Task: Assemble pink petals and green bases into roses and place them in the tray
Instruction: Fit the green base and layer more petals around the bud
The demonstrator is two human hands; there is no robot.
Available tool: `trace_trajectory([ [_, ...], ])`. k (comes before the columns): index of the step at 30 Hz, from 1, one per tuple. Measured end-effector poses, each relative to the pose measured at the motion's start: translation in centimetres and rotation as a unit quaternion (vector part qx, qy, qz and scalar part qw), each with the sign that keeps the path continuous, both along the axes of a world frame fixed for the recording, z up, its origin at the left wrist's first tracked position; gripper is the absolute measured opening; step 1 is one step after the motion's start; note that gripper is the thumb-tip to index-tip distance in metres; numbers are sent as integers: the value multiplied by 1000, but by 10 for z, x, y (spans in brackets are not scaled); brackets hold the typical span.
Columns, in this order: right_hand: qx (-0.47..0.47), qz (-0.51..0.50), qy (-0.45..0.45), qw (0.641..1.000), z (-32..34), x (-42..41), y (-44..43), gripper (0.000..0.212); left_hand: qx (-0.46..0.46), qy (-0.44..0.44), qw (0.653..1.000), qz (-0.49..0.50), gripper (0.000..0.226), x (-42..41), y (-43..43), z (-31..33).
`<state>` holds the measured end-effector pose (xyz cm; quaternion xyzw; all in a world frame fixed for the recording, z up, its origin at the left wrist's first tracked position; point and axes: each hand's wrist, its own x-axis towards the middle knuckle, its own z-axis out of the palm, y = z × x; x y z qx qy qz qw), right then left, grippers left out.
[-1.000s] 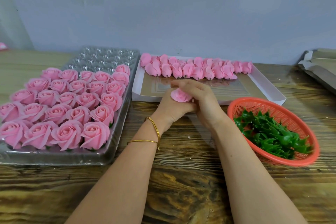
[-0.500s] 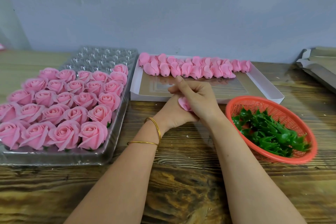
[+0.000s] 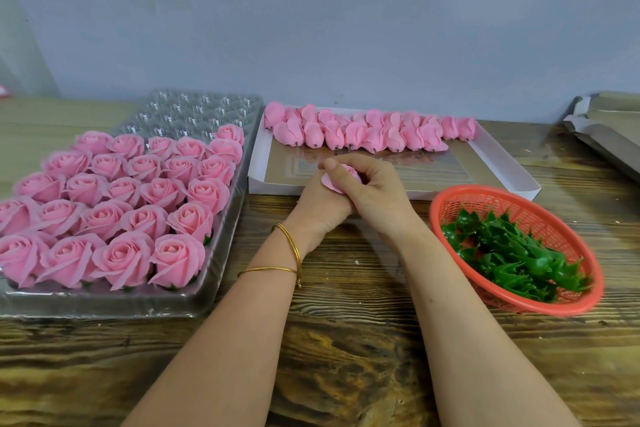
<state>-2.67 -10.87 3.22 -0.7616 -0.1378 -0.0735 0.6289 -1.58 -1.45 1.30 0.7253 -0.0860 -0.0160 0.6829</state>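
Both hands meet at the table's middle around one pink rose head [image 3: 337, 180]. My left hand [image 3: 320, 208] cups it from below and my right hand [image 3: 372, 189] closes over it from the right, thumb on top. Whether a green base is on it is hidden by the fingers. A clear plastic tray [image 3: 194, 302] on the left holds several finished pink roses [image 3: 138, 194], with bare cups in its far rows. A white box [image 3: 498, 163] behind the hands carries a row of pink petal buds [image 3: 367, 132]. An orange basket [image 3: 540, 204] at right holds green bases [image 3: 509, 253].
The wooden table [image 3: 346, 340] runs under everything, with a grey wall close behind. Folded cardboard [image 3: 609, 128] lies at the far right edge. Gold bangles circle my left wrist [image 3: 287, 253].
The rose head has turned in my hands and sits higher, with more pink showing. My right thumb now lies over its top. The hands stay in the same spot.
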Motion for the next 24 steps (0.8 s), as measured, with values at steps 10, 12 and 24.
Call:
trace_trajectory([
  [10, 27, 17, 25, 999, -2, 2, 1, 22, -67, 58, 995, 45, 14, 2, 0, 0],
  [12, 40, 19, 34, 998, -3, 2, 2, 23, -70, 68, 994, 55, 14, 4, 1, -1],
  [24, 59, 24, 28, 998, -5, 5, 6, 27, -11, 13, 993, 119, 21, 11, 5, -9],
])
